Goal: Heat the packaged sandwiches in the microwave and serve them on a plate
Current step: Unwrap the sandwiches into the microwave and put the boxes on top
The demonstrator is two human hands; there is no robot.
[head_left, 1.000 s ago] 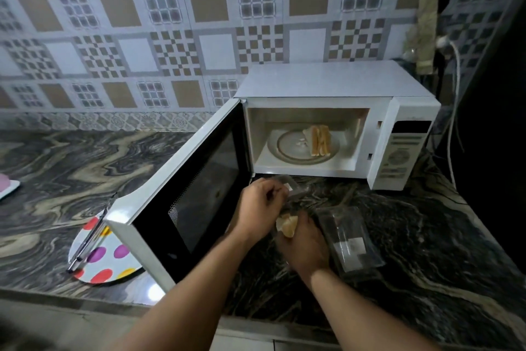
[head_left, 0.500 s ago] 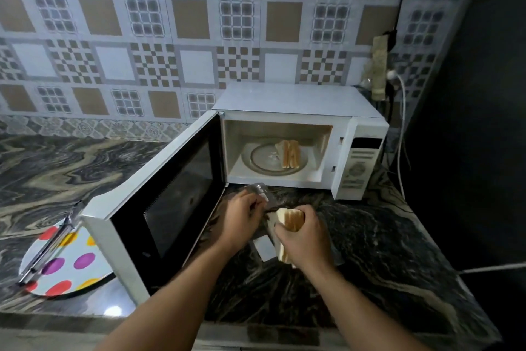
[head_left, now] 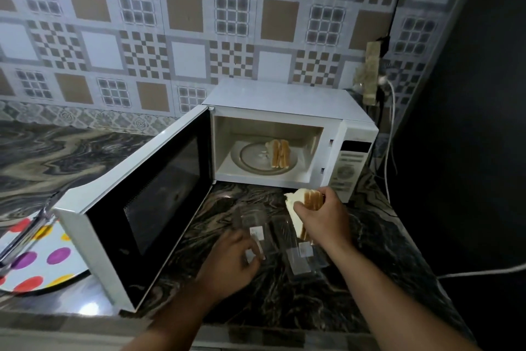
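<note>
Gripping sandwich point(head_left: 306, 202), right hand point(head_left: 324, 221)

no legible text, package labels blurred

one head-worn wide-angle view looks forward and down, close over the desk point(head_left: 284, 293), apparently facing the microwave point(head_left: 284, 111).

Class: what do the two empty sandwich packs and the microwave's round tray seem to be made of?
Two empty clear sandwich packs: probably thin glossy plastic, since the countertop shows through them. Round transparent turntable tray: likely glass, see-through with a shiny rim, though clear plastic cannot be excluded.
</note>
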